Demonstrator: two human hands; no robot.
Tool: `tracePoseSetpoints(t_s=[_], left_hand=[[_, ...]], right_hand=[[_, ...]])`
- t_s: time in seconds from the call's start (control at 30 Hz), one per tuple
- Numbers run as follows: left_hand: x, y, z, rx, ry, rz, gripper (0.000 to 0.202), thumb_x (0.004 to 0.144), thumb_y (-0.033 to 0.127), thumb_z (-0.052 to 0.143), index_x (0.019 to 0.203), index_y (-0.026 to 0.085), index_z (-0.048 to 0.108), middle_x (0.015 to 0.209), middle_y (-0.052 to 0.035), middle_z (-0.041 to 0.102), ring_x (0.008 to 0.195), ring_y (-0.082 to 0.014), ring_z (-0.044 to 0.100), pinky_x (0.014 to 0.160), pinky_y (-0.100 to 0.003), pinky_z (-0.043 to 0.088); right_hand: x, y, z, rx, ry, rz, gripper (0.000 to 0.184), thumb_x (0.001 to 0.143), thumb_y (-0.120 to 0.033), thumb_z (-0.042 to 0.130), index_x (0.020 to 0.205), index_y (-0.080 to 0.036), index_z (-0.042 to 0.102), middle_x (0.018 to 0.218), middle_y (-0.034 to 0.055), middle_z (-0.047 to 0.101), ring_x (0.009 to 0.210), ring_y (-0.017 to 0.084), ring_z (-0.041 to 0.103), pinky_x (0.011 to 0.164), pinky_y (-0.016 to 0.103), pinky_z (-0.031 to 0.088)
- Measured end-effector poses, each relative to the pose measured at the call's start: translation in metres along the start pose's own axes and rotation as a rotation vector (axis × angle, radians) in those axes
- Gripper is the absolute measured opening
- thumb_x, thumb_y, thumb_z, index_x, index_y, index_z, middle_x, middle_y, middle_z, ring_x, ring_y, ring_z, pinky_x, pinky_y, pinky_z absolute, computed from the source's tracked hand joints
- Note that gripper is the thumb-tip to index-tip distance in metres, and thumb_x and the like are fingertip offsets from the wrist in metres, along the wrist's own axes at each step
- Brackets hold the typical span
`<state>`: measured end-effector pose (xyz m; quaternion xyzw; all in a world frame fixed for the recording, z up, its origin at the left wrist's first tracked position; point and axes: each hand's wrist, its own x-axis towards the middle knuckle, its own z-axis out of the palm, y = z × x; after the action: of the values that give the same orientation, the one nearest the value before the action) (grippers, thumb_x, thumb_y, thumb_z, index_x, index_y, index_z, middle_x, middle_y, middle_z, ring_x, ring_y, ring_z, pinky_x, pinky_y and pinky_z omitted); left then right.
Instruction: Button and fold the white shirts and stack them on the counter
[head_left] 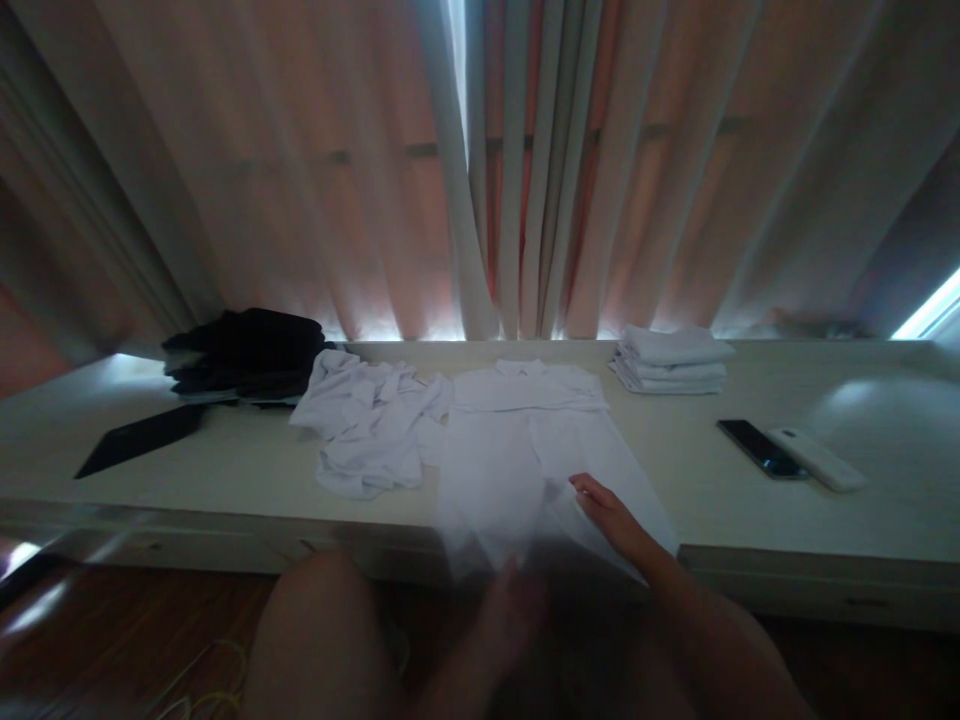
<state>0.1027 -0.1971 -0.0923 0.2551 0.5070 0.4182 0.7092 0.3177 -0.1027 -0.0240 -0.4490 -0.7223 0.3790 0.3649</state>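
A white collared shirt (491, 460) lies spread on the white counter, its collar toward the curtain and its lower part hanging over the front edge. My right hand (606, 512) is over the shirt's right front panel, fingers drawn together on the cloth. Below the hem, close to the counter's edge, my left hand (514, 605) is smeared by motion; its fingers cannot be made out. Left of the spread shirt is a crumpled heap of white clothing (367, 420).
Dark folded clothes (247, 350) are stacked at the back left, with a flat black item (142, 440) before them. Folded white clothes (671, 360) stand at the back right. A black phone (761, 448) and a white phone-like object (817, 460) lie on the counter (900, 500). Curtains (337, 180) hang behind.
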Motion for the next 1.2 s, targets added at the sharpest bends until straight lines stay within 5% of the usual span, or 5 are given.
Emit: tracePoseSetpoints(t_s=[0.27, 0.63, 0.83, 1.1, 1.2], left_hand=[[-0.006, 0.004, -0.007, -0.058, 0.184, 0.141, 0.042, 0.083, 0.057, 0.055, 0.112, 0.029, 0.065, 0.133, -0.009, 0.062, 0.137, -0.0305, 0.046, 0.107, -0.042, 0.046], [-0.002, -0.003, 0.037, -0.156, -0.07, 0.071, 0.053, 0.079, 0.044, 0.059, 0.125, 0.019, 0.063, 0.136, -0.0144, 0.06, 0.135, -0.036, 0.048, 0.114, -0.051, 0.037], [-0.016, -0.017, 0.02, -0.137, -0.202, -0.121, 0.046, 0.079, 0.045, 0.06, 0.117, 0.019, 0.064, 0.123, -0.018, 0.066, 0.121, -0.0364, 0.06, 0.106, -0.057, 0.042], [-0.014, 0.007, -0.042, 0.058, 0.209, -0.111, 0.038, 0.082, 0.049, 0.061, 0.119, 0.042, 0.061, 0.137, -0.0048, 0.059, 0.133, -0.0286, 0.05, 0.096, -0.043, 0.049], [-0.009, 0.028, -0.06, 0.12, 0.354, -0.067, 0.046, 0.085, 0.048, 0.062, 0.129, 0.036, 0.057, 0.139, -0.0071, 0.056, 0.131, -0.0306, 0.05, 0.099, -0.047, 0.048]], right_hand=[[-0.004, 0.003, 0.0, 0.075, -0.05, -0.025, 0.04, 0.096, -0.055, 0.039, 0.102, -0.022, 0.06, 0.111, 0.0069, 0.063, 0.107, 0.024, 0.058, 0.099, 0.039, 0.045], [-0.016, -0.01, 0.009, -0.131, -0.17, -0.084, 0.041, 0.099, -0.049, 0.034, 0.112, -0.022, 0.062, 0.119, 0.009, 0.064, 0.113, 0.022, 0.059, 0.102, 0.039, 0.045], [-0.029, 0.007, 0.018, -0.416, -0.108, -0.053, 0.027, 0.091, -0.039, 0.047, 0.096, -0.022, 0.068, 0.105, 0.0088, 0.071, 0.101, 0.025, 0.063, 0.1, 0.044, 0.045], [-0.069, 0.062, -0.08, -0.495, 0.195, 0.538, 0.03, 0.082, -0.046, 0.043, 0.073, -0.023, 0.06, 0.083, 0.0128, 0.071, 0.082, 0.03, 0.067, 0.083, 0.048, 0.051], [-0.094, 0.081, -0.107, -0.457, 0.222, 0.732, 0.028, 0.076, -0.043, 0.048, 0.066, -0.021, 0.062, 0.076, 0.016, 0.072, 0.083, 0.033, 0.07, 0.08, 0.047, 0.053]])
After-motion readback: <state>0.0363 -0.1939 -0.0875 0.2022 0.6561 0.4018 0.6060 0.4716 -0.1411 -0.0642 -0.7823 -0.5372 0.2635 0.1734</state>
